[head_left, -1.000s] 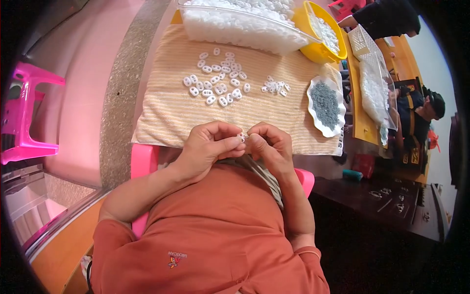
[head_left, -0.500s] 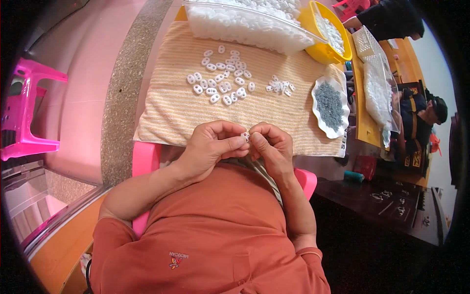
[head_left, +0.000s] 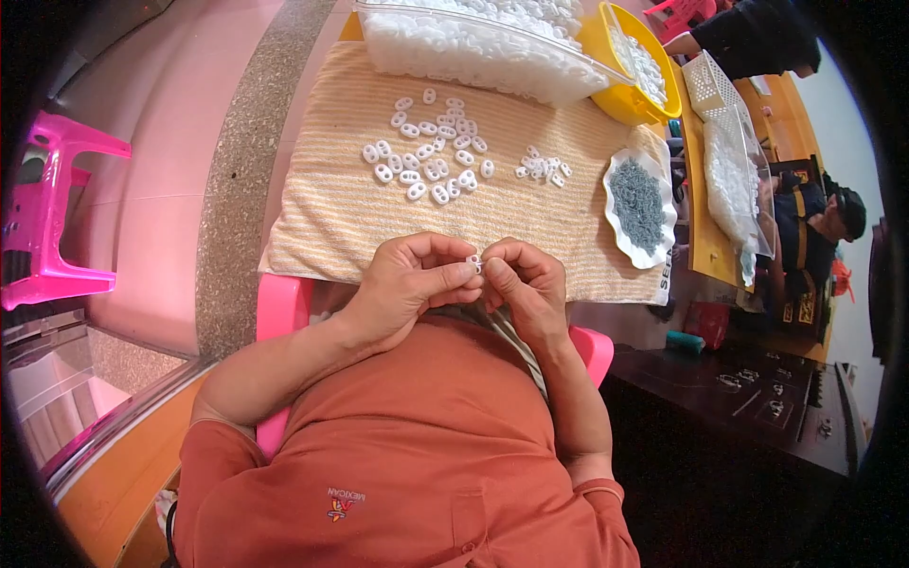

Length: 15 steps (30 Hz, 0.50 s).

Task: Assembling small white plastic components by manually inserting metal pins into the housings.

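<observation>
Just beyond the near edge of the striped towel, a small white plastic piece with round holes point(head_left: 475, 264) is pinched between thumb and forefinger of my left hand point(head_left: 409, 277). My right hand point(head_left: 526, 282) meets it from the other side, its thumb and fingertip pressed together against the piece. Whatever lies between those right fingertips is too small to make out. Farther out on the towel, several white oval two-hole pieces point(head_left: 440, 195) lie scattered. To their right sits a little heap of smaller white pieces point(head_left: 540, 168).
A scalloped white plate point(head_left: 611, 216) of small grey parts point(head_left: 637, 199) stands on the towel's point(head_left: 327, 213) right side. At the back are a clear bin point(head_left: 492, 43) of white pieces and a yellow basin point(head_left: 677, 99). A pink stool point(head_left: 66, 208) stands left; people are at the right.
The white piece has turned slightly between my fingertips. Both hands stay in nearly the same place, and the things on the towel have not moved.
</observation>
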Each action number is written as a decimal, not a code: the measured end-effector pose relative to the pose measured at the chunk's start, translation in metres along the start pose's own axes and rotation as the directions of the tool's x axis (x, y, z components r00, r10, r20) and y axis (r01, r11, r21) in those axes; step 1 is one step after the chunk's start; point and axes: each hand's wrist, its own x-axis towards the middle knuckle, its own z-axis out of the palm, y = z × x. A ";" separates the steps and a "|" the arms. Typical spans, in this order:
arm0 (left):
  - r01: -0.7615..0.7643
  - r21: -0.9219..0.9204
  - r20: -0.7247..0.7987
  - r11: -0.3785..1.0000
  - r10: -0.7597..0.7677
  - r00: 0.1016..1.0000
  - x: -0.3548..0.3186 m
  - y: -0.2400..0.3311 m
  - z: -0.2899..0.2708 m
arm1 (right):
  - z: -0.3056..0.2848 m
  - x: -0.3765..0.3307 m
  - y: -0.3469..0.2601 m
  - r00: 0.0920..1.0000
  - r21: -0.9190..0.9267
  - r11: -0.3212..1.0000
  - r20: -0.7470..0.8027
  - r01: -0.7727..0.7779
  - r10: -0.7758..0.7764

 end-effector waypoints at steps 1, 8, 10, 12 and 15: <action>0.000 0.001 0.000 1.000 0.000 1.000 0.000 0.000 0.000 | 0.000 0.000 0.000 1.000 0.001 1.000 0.000 0.000 0.000; -0.001 0.000 0.020 1.000 0.001 1.000 0.000 0.000 0.000 | -0.002 0.000 0.002 1.000 0.015 1.000 0.021 0.016 -0.016; 0.002 0.005 0.020 1.000 -0.002 1.000 0.000 0.000 0.000 | -0.002 0.001 0.002 1.000 0.023 1.000 0.027 0.015 -0.015; -0.002 0.004 0.021 1.000 0.002 1.000 0.000 0.000 0.001 | -0.002 0.001 0.002 0.999 0.057 0.998 0.032 0.007 -0.009; -0.005 0.011 0.017 1.000 0.004 1.000 0.000 0.000 0.001 | -0.002 0.000 0.002 1.000 0.061 0.998 0.025 -0.010 0.008</action>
